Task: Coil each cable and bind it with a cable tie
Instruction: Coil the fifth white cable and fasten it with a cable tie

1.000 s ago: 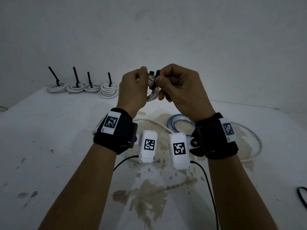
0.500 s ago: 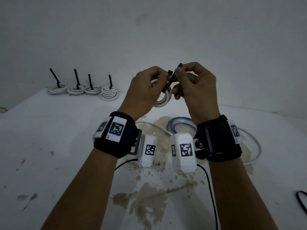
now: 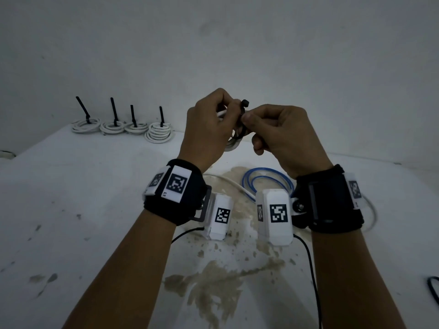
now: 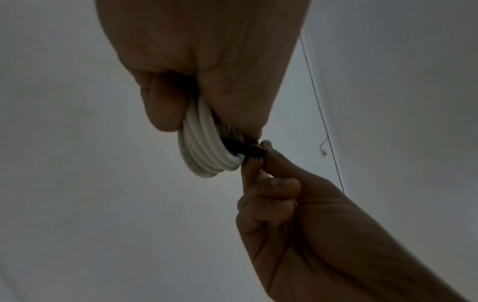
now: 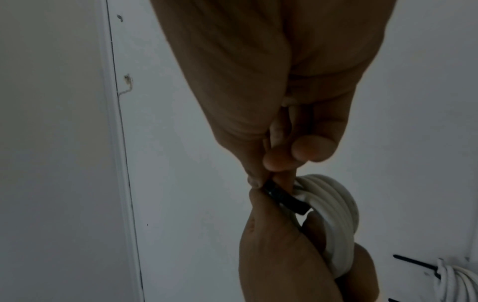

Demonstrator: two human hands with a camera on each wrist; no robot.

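**Tie going round white coil, mid-air**

Held up above table (image 3: 71, 198), centre. Left hand (image 3: 206, 129) curled round white cable coil (image 4: 204, 151); right hand (image 3: 282, 136) pinching black cable tie (image 5: 284, 200) at coil's edge, thumb + forefinger. Four tied coils (image 3: 123, 125) far left by wall. Blue cable (image 3: 266, 181) loose on table, nearer.

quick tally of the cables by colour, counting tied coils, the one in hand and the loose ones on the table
White tied coils at the back: 4
White coil held in the hands, black tie round it: 1
White loose cable on the table: 1
Blue loose cable: 1
Black cable at the right edge: 1
Total: 8
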